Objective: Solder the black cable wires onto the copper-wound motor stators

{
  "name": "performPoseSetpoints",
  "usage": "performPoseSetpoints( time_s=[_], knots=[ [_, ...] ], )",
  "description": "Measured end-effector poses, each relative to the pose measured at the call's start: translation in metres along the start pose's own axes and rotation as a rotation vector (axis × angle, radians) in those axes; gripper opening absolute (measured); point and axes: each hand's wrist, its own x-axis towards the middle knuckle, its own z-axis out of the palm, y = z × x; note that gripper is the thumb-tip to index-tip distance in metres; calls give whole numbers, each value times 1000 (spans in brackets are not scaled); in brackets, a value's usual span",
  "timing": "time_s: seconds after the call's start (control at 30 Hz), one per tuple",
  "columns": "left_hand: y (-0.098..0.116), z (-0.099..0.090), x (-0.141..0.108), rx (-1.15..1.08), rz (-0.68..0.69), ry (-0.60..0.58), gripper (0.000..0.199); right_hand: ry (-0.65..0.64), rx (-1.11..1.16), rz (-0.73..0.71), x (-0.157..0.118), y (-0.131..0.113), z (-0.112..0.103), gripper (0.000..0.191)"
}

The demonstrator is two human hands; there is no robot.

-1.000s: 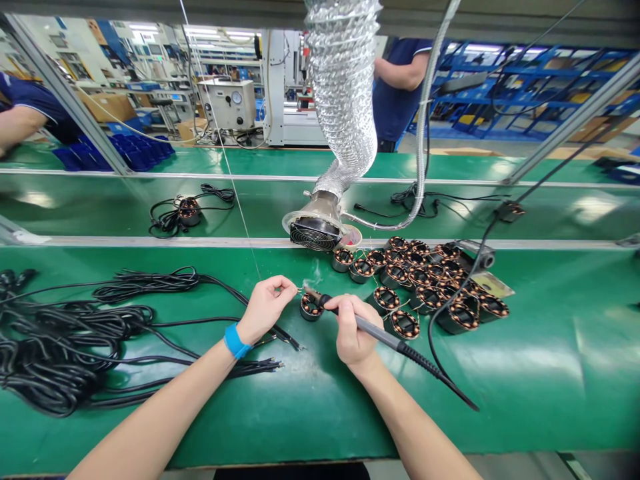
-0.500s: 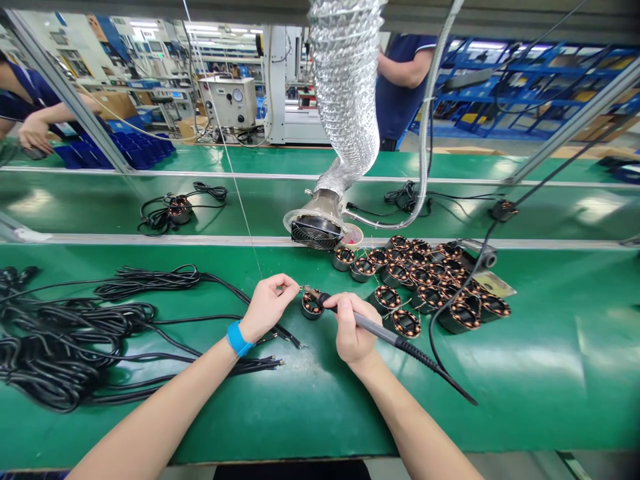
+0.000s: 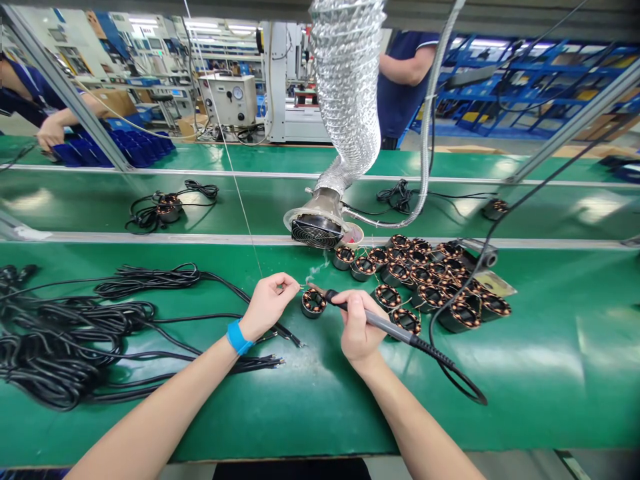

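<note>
My left hand, with a blue band at the wrist, pinches a thin wire between thumb and fingertips. A fine strand hangs from above down to this hand. My right hand grips a soldering iron like a pen, its tip pointing left, close to the wire's end. Whether the tip touches the wire I cannot tell. Just below the tip, a small motor stator with copper windings stands on the green bench. A wisp of smoke rises there.
Several more stators stand grouped at the right. Bundled black cables lie at the left. A foil duct with a fan hood hangs over the bench. Beyond, a cabled stator sits on a green belt; two co-workers are behind.
My right hand and the soldering iron have shifted slightly right, and smoke now shows. The left hand has stayed put. Cabled stators on the belt beyond have moved left; a co-worker's hand has moved right.
</note>
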Motion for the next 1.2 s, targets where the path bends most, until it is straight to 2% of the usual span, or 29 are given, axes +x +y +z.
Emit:
performPoseSetpoints(
  time_s=[0.8, 1.0, 1.2],
  knots=[
    [-3, 0, 2, -7, 1, -4, 24, 10, 5, -31, -2, 1, 2, 32],
    [-5, 0, 3, -27, -21, -2, 23, -48, -34, -53, 1, -2, 4, 29],
    [1, -2, 1, -41, -25, -33, 20, -178, -54, -132, 12, -2, 13, 20]
  ],
)
